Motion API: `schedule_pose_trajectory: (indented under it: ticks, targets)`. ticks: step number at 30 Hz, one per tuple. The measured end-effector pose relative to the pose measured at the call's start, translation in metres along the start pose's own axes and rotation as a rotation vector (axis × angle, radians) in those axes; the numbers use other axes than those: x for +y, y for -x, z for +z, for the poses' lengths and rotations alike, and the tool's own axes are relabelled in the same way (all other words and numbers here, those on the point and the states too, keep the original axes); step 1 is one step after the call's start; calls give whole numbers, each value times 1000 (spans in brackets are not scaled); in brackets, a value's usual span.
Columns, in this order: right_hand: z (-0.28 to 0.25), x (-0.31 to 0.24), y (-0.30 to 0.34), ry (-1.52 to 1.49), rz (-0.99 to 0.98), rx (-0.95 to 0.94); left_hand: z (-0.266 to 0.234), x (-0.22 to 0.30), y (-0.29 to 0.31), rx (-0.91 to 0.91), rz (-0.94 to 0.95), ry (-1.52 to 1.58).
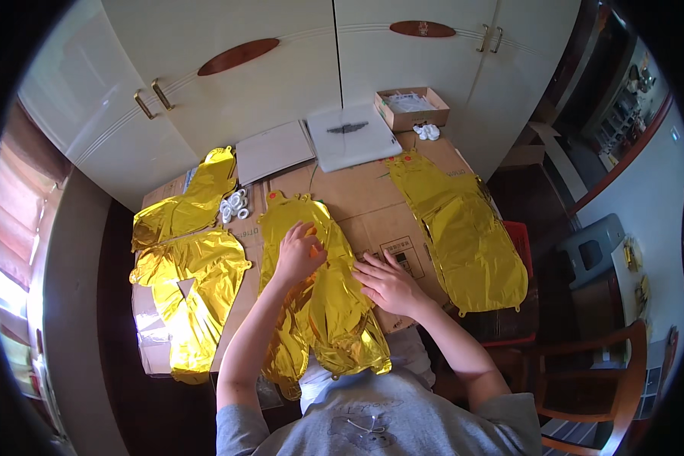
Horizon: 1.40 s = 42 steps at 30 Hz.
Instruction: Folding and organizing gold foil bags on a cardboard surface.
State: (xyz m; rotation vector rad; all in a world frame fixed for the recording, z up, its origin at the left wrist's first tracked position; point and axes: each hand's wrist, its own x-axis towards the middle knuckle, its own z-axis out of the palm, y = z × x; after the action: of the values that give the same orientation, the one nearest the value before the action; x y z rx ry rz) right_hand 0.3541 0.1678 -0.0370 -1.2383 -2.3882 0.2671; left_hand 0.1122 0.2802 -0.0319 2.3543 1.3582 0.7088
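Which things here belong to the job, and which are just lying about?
In the work:
Middle gold foil piece, at the left hand
Likely the other gold foil pieces
Cardboard beneath

Seemingly lying about:
White slab with dark emblem
Grey stool
Wooden chair

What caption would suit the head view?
Left hand over a gold foil piece, right hand at its edge, cardboard beneath.

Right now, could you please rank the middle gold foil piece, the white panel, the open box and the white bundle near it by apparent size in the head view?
1. Middle gold foil piece
2. White panel
3. Open box
4. White bundle
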Motion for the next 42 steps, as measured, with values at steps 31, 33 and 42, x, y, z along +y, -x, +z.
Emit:
schedule_pose_trajectory:
  ticks: [31, 33, 42]
  targets:
    - [4, -2, 10, 39, -17, 40, 7, 23, -18, -240, 211, -350]
    - [5, 0, 9, 22, -20, 39, 8, 19, -18, -220, 217, -325]
    - [5, 0, 9, -1, -17, 58, 14, 9, -16, -119, 214, -185]
